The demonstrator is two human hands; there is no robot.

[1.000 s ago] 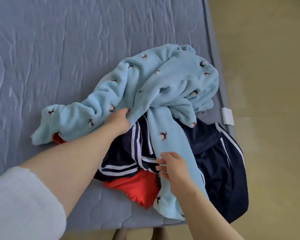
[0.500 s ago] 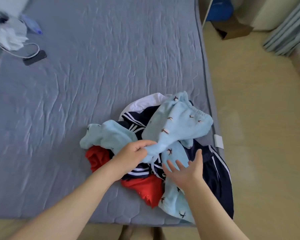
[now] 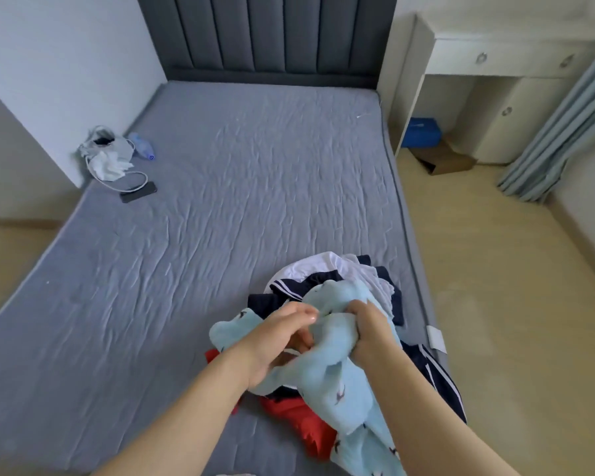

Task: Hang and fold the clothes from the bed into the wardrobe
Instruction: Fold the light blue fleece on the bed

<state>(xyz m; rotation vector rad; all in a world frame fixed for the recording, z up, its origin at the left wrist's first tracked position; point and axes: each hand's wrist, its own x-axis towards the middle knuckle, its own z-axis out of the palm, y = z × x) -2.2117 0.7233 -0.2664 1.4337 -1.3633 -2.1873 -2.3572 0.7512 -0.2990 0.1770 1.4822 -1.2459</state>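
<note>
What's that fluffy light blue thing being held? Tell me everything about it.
The light blue garment looks like soft fleece dotted with small dark bird-like motifs. Bunched up, it is gripped by the left hand and right hand; its lower part trails over a red garment and navy striped clothes on the bed.

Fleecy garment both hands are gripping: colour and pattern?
The fluffy fleece garment: light blue, scattered small dark bird-like motifs. Best in head view.
</note>
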